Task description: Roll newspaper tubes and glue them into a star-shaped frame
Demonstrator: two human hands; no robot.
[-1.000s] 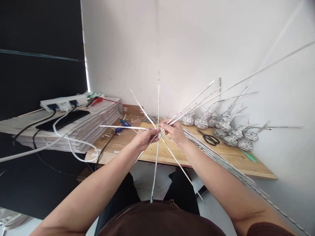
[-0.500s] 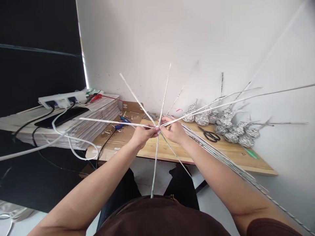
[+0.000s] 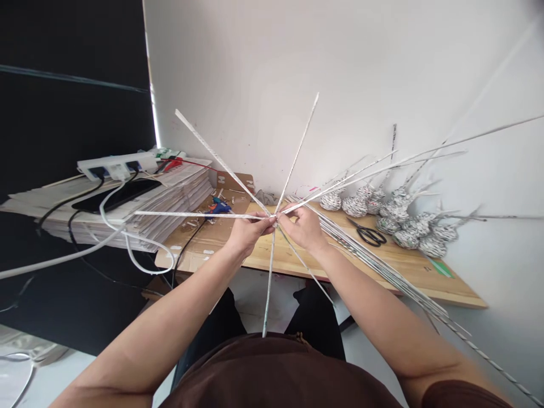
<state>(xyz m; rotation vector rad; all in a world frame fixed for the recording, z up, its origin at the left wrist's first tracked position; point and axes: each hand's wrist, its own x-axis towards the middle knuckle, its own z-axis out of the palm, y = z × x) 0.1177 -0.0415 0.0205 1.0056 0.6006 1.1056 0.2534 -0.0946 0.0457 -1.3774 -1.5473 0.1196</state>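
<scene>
Several thin rolled paper sticks [image 3: 221, 154] cross at one centre and fan out like spokes above the table's front part. My left hand [image 3: 247, 232] pinches the crossing from the left, fingers closed. From the other side my right hand [image 3: 302, 228] grips the same crossing, thumb and fingertips pressed together. Some spokes run out to the upper right past my right hand, one lies level to the left, and two hang down toward my lap. The exact join is hidden by my fingertips.
Black scissors [image 3: 370, 235] lie on the wooden table [image 3: 450, 292], near a bundle of paper sticks [image 3: 382, 272]. Woven paper gourd shapes [image 3: 406, 238] stand by the wall. At left are a blue glue gun [image 3: 219, 208], a paper stack [image 3: 170, 218], a phone [image 3: 117, 194] and a power strip [image 3: 114, 164].
The upper spokes have shifted: one at the upper left spreads further left, another leans more to the right. Both hands keep their hold at the crossing. The view has moved slightly.
</scene>
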